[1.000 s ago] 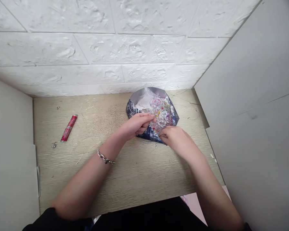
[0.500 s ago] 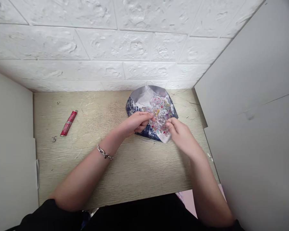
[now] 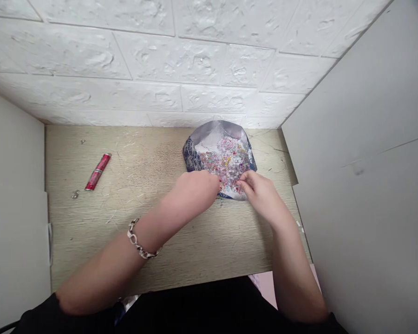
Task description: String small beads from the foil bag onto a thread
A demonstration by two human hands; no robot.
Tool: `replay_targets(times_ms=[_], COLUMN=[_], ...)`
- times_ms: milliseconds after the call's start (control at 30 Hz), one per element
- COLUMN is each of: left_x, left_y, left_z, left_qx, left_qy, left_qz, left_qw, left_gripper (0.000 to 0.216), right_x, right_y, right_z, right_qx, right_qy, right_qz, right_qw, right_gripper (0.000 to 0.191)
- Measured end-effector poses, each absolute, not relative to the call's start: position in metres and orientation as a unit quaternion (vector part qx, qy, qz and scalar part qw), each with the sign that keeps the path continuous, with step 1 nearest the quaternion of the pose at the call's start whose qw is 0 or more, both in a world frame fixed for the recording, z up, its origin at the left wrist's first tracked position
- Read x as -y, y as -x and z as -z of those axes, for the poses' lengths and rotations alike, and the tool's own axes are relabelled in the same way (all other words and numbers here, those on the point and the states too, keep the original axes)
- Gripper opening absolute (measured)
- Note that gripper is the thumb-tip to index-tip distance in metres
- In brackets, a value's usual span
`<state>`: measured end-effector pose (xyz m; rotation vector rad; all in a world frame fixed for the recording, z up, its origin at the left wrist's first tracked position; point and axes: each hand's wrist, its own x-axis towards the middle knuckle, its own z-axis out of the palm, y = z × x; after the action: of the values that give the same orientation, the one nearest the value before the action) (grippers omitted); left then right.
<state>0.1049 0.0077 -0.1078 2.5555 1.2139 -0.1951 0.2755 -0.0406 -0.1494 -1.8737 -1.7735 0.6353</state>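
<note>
Bead pouch [image 3: 194,154] sits open on the tabletop [image 3: 202,246], just ahead of both hands, with beads [image 3: 226,160] heaped inside. I see the left hand [image 3: 198,190] curled knuckles-up at its near rim and the right hand [image 3: 259,192] with fingertips among the beads; can't tell if either grips anything. Red tube [image 3: 97,171] lies well left of the left hand.

White embossed brick wall [image 3: 142,55] behind; pale wood-grain desk [image 3: 195,250]; plain grey side panels [image 3: 369,162].

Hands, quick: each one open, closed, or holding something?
Left hand: curled closed over the beads; hold cannot be told.
Right hand: pinched shut at the beads.
</note>
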Motion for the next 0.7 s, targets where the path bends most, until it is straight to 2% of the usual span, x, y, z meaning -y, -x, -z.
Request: replay_targets(times_ms=[67, 133, 233, 333, 533, 600, 700], left_x=[-0.002, 0.004, 0.010, 0.014, 0.018, 0.020, 0.024], left_y=[-0.100, -0.097, -0.096, -0.096, -0.098, -0.099, -0.100], left_z=[0.097, 0.088, 0.079, 0.077, 0.077, 0.075, 0.070], left_qx=[-0.429, -0.431, -0.421, -0.407, -0.393, -0.389, -0.386], left_qy=[-0.887, -0.883, -0.884, -0.888, -0.894, -0.894, -0.894], left_qz=[0.101, 0.131, 0.157, 0.174, 0.182, 0.187, 0.189], left_qw=[0.140, 0.134, 0.130, 0.123, 0.118, 0.120, 0.128], left_gripper=[0.029, 0.027, 0.029, 0.032, 0.032, 0.032, 0.031], right_x=[0.042, 0.042, 0.042, 0.039, 0.024, 0.020, 0.017], right_y=[-0.275, -0.272, -0.266, -0.263, -0.258, -0.253, -0.246], right_z=[0.148, 0.146, 0.142, 0.138, 0.136, 0.138, 0.145], right_qx=[0.638, 0.597, 0.474, 0.377, 0.292, 0.312, 0.475], right_qy=[0.686, 0.687, 0.638, 0.551, 0.505, 0.541, 0.622], right_qz=[-0.229, -0.245, -0.353, -0.475, -0.576, -0.555, -0.436], right_qw=[0.266, 0.335, 0.494, 0.573, 0.573, 0.549, 0.444], right_gripper=[0.011, 0.017, 0.025, 0.021, 0.012, 0.013, 0.012])
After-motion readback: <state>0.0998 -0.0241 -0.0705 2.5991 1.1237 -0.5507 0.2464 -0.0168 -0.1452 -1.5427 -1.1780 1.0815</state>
